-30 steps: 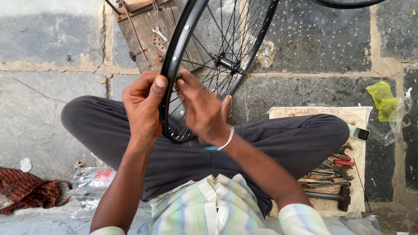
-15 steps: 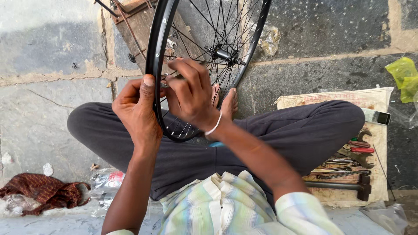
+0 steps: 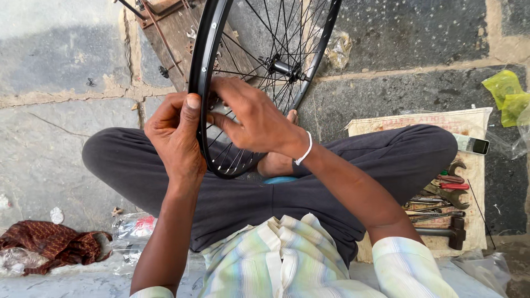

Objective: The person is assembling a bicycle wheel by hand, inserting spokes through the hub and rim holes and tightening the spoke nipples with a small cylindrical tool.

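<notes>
Bicycle wheel [image 3: 259, 66] stood upright on its black rim between the seated person's crossed legs, the left hand [image 3: 175, 138] clamped around the rim to steady it while the right hand [image 3: 251, 118] pinched a spoke near the rim, tools [image 3: 444, 201] lying beside.

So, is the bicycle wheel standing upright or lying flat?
Upright: the wheel stands on its rim in the lap, left hand gripping it.
</notes>
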